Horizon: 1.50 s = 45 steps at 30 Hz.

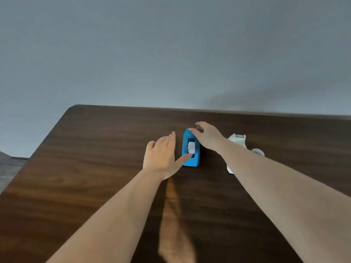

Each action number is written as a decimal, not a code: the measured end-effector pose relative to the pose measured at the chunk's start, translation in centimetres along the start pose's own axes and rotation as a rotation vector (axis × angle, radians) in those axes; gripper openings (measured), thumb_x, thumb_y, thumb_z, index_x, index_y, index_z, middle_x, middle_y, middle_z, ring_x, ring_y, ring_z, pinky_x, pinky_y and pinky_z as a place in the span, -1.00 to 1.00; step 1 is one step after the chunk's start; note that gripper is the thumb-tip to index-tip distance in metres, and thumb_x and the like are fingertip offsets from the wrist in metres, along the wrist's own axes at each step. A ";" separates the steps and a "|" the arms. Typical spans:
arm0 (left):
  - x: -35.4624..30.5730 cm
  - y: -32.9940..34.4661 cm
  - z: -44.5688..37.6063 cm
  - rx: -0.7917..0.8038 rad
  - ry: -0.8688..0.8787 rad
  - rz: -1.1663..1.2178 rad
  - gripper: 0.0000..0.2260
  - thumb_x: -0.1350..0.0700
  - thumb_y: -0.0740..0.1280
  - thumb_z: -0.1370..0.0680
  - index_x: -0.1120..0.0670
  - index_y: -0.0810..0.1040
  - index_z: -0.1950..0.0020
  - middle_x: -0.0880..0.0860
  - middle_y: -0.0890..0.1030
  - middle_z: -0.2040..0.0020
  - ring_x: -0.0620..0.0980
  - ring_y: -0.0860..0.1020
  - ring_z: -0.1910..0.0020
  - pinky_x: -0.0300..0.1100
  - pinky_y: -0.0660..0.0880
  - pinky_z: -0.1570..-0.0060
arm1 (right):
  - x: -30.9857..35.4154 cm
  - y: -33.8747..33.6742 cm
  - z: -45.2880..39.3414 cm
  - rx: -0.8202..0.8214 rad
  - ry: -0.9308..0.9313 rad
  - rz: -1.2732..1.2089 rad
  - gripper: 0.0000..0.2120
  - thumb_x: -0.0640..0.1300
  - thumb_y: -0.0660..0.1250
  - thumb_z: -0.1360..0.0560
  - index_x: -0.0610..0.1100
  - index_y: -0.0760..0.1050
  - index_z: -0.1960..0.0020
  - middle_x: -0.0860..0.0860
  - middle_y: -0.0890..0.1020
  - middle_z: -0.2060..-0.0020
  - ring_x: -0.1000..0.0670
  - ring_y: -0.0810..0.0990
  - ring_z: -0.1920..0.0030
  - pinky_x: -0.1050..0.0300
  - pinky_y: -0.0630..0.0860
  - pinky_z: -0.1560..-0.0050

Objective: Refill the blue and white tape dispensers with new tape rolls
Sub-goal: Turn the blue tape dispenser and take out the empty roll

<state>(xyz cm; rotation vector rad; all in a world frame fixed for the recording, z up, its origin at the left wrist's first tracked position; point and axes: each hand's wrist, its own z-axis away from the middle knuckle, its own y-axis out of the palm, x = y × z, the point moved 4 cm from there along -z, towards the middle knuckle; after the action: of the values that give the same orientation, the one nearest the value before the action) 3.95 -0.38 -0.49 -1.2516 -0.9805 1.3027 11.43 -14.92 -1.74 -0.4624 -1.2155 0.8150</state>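
a dark wooden table (pixel 95 177) fills the lower view, a grey wall behind it at 12 o'clock. the left hand (pixel 161 158) lies open and flat, fingers spread, gripping nothing; its thumb tip touches the near end of the blue tape dispenser (pixel 190 149), which stands on the table just at its 3 o'clock. the right hand (pixel 208 135) pinches the dispenser's far cutter end with its fingertips. the white tape dispenser (pixel 236 141) sits at 3 o'clock of the blue one, partly hidden by the forearm. a tape roll (pixel 258 151) lies just beside it.
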 end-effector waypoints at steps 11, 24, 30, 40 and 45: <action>-1.6 2.5 -0.1 -0.048 0.012 0.205 -0.47 -0.49 0.15 -0.33 -0.14 0.50 -0.03 -0.14 0.61 0.10 -0.05 0.45 -0.14 -0.03 0.28 -0.17 | -1.7 1.3 0.2 -0.117 0.006 -0.048 -0.70 0.03 0.14 -0.58 -0.13 0.45 -0.18 -0.06 0.56 -0.05 0.04 0.46 0.05 0.18 0.40 0.08; -0.5 3.2 2.6 -0.106 0.056 0.476 -0.63 -0.15 0.39 -0.42 -0.03 0.56 -0.16 -0.11 0.62 0.00 -0.13 0.53 0.07 -0.23 0.44 0.15 | -3.9 2.9 6.1 -0.240 -0.112 0.116 -0.60 0.02 0.09 -0.60 -0.04 0.30 -0.41 -0.06 0.49 -0.30 -0.02 0.50 -0.22 0.15 0.45 -0.10; 0.0 4.0 4.4 -0.119 0.118 0.666 -0.56 -0.06 0.46 -0.41 0.00 0.53 -0.26 -0.09 0.58 -0.08 -0.11 0.52 -0.06 -0.22 0.45 -0.03 | -5.6 4.0 8.3 -0.372 -0.189 0.087 -0.63 0.04 0.09 -0.58 -0.06 0.41 -0.31 -0.06 0.55 -0.18 0.01 0.52 -0.05 0.14 0.48 0.02; -1.5 6.4 14.3 -0.104 0.255 0.966 -0.76 0.12 0.40 -0.50 0.01 0.54 -0.16 -0.10 0.58 0.02 -0.24 0.54 0.11 -0.53 0.43 0.32 | -8.6 6.7 19.5 -0.534 -0.262 0.023 -0.70 0.10 0.15 -0.52 -0.11 0.49 0.05 0.02 0.51 0.28 -0.02 0.48 0.21 0.13 0.31 0.35; -1.8 6.8 15.6 -0.140 0.193 0.997 -0.68 0.04 0.35 -0.53 -0.03 0.53 -0.28 -0.05 0.52 -0.18 -0.11 0.46 -0.12 -0.25 0.36 -0.05 | -9.1 6.9 22.0 -0.555 -0.257 0.029 -0.62 0.15 0.20 -0.50 -0.11 0.51 -0.11 0.02 0.54 0.19 0.00 0.50 0.15 0.12 0.39 0.24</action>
<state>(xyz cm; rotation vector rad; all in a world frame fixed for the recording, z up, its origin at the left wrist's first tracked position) -12.51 -1.57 -4.97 -2.0573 -0.2681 1.8051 -12.58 -19.73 -5.68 -0.8442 -1.6849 0.5618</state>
